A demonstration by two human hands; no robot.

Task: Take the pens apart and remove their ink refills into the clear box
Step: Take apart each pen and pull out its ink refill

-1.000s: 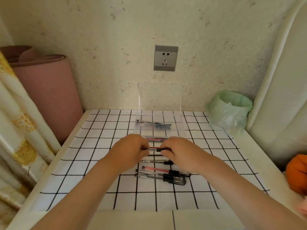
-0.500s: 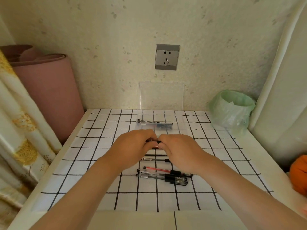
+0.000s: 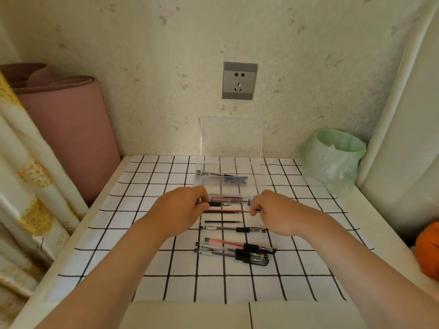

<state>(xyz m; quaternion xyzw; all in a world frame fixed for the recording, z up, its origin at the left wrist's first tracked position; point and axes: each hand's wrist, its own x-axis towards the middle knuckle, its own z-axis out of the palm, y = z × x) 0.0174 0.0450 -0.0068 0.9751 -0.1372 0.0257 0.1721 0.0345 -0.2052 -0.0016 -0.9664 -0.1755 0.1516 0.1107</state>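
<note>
Nearest, capped pens bunched on checked cloth; beyond, loose black refill and red refill; left hand pinching uncapped pen, right hand closed on its cap; farthest, clear box, lid up, holding pen parts.

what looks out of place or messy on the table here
Little stands out. Two loose refills, one red and one black, lie on the grid cloth rather than in the clear box. The whole pens nearer the person lie slightly fanned. Nothing looks spilled or broken.
</note>
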